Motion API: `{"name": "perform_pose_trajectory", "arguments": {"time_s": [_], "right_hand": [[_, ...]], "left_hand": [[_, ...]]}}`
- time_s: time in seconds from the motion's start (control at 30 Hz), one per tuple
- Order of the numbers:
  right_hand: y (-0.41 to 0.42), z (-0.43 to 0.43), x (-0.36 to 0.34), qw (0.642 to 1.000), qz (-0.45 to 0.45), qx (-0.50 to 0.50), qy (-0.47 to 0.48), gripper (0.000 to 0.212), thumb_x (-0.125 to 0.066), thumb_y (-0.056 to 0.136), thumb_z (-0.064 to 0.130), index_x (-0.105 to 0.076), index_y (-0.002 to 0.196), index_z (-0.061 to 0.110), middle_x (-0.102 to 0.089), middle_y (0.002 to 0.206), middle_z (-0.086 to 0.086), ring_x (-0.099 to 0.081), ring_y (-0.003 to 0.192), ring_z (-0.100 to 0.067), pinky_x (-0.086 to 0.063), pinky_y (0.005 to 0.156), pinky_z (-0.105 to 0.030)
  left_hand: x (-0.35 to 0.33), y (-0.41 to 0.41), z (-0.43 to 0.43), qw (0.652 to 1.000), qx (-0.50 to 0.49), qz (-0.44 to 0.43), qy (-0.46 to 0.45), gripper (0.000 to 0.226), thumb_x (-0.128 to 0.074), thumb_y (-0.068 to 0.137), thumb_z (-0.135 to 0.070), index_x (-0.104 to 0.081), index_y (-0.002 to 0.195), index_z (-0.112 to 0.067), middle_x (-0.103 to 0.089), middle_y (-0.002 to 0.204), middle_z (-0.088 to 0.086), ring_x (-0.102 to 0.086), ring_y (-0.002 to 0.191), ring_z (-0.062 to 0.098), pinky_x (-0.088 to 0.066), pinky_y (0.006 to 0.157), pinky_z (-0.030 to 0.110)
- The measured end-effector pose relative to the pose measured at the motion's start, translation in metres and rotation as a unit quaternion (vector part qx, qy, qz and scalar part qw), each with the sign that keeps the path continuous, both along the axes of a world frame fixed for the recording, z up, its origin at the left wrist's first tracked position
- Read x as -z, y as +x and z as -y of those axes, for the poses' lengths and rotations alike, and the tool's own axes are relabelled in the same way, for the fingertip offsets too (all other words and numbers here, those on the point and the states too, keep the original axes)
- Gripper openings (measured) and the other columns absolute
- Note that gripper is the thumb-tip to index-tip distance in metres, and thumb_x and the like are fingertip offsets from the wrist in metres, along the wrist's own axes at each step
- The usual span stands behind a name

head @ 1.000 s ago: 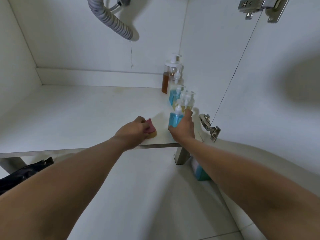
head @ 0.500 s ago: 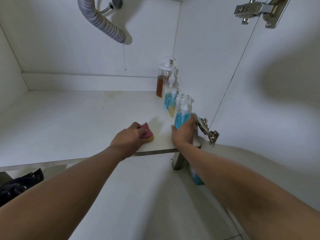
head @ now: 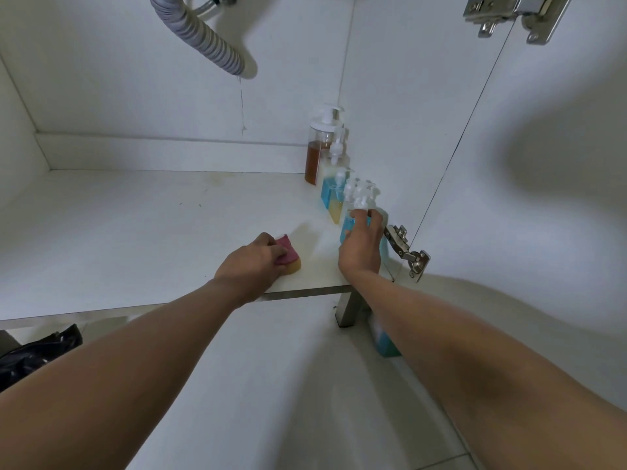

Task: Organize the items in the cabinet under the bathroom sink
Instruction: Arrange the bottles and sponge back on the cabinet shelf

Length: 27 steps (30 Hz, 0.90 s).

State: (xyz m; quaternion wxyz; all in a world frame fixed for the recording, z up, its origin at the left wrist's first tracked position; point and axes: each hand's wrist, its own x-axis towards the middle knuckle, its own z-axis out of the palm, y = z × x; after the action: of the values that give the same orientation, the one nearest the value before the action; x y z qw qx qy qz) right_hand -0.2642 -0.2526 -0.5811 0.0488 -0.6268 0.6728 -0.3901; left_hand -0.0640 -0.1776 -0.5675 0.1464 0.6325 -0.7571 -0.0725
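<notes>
My left hand (head: 249, 264) holds a red and yellow sponge (head: 289, 256) flat on the white cabinet floor (head: 135, 232), near its front edge. My right hand (head: 361, 247) grips a blue pump bottle (head: 349, 225) at the front end of a row along the right wall. Behind it stand a yellow pump bottle (head: 336, 212), another blue one (head: 328, 191) and a tall amber pump bottle (head: 315, 161) in the back corner.
A grey corrugated drain hose (head: 200, 32) hangs at the top. The open cabinet door (head: 543, 164) with metal hinges (head: 407, 252) stands at the right. A blue and white pack (head: 385, 344) lies on the tiled floor under the cabinet. A black bag (head: 37, 354) sits low left.
My right hand has slid the blue bottle back and to the right, closer to the wall and the row. My left hand keeps the sponge in nearly the same spot.
</notes>
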Motion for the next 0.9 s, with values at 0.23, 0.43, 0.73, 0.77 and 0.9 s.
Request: {"name": "perform_pose_trajectory", "arguments": {"time_s": [0.23,0.43,0.73,0.77,0.9], "right_hand": [[0.005,0.013,-0.004,0.999,0.004,0.051,0.005,0.051,-0.065,0.084,-0.005,-0.047,0.127,0.018,-0.029,0.146,-0.004,-0.040,0.131,-0.024,-0.054,0.089,-0.038],[0.006,0.022,-0.018,0.994,-0.053,0.092,0.018,0.047,-0.067,0.085,0.002,-0.051,0.127,0.017,-0.030,0.147,-0.007,-0.045,0.121,-0.030,-0.056,0.074,-0.038],[0.023,0.008,0.004,0.997,0.030,0.055,0.034,0.078,-0.059,0.085,-0.008,-0.031,0.148,0.031,0.018,0.162,-0.006,0.007,0.153,-0.031,-0.009,0.124,-0.053],[0.024,0.007,0.004,0.998,0.036,0.052,0.032,0.082,-0.058,0.087,-0.008,-0.027,0.151,0.033,0.022,0.162,-0.004,0.010,0.152,-0.031,-0.007,0.124,-0.053],[0.033,-0.002,0.001,0.982,0.175,0.064,0.034,0.073,-0.057,0.092,-0.002,-0.028,0.151,0.029,0.005,0.164,-0.003,-0.021,0.147,-0.034,-0.027,0.120,-0.046]], "left_hand": [[0.004,0.001,0.000,1.000,-0.012,-0.004,-0.013,0.043,-0.048,0.097,-0.058,-0.066,0.122,-0.028,-0.050,0.134,-0.001,-0.062,0.099,0.025,-0.043,0.080,0.029],[0.003,-0.002,0.002,0.999,-0.023,-0.035,-0.032,0.045,-0.050,0.096,-0.059,-0.067,0.125,-0.029,-0.050,0.136,-0.002,-0.060,0.110,0.025,-0.042,0.086,0.030],[0.010,-0.010,0.004,0.996,-0.041,-0.025,-0.073,0.043,-0.050,0.098,-0.054,-0.068,0.125,-0.027,-0.052,0.140,0.001,-0.063,0.105,0.032,-0.047,0.085,0.033],[0.010,-0.010,0.005,0.996,-0.041,-0.023,-0.074,0.042,-0.050,0.098,-0.053,-0.068,0.126,-0.027,-0.052,0.140,0.002,-0.063,0.105,0.032,-0.047,0.085,0.034],[0.009,-0.010,0.006,0.996,-0.042,-0.024,-0.069,0.041,-0.051,0.098,-0.051,-0.068,0.126,-0.026,-0.052,0.140,0.003,-0.063,0.105,0.033,-0.045,0.084,0.034]]}}
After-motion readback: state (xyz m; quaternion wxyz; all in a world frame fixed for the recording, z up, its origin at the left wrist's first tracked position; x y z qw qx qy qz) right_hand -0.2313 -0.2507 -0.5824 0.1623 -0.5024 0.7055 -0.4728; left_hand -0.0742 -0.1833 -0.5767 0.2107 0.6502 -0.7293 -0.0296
